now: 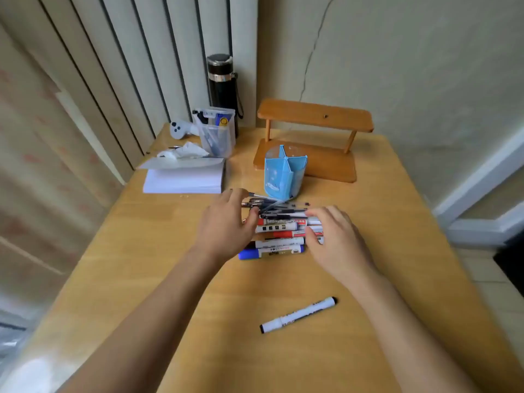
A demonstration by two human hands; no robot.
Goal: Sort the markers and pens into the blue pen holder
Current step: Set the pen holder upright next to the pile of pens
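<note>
Blue pen holder (283,171): upright, just in front of the wooden shelf (314,117).
Pile of markers and pens (280,231): flat, just on my side of the holder.
Left hand (226,225): fingers curled round the pile's left ends.
Right hand (334,236): loosely bent, fingertips touching the pile's right ends.
Loose marker (299,314): well nearer me than the holder.

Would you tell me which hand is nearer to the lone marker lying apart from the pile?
Right. The right hand touches the pile's right end, beyond the lone marker; the left hand is farther, at its left end.
</note>
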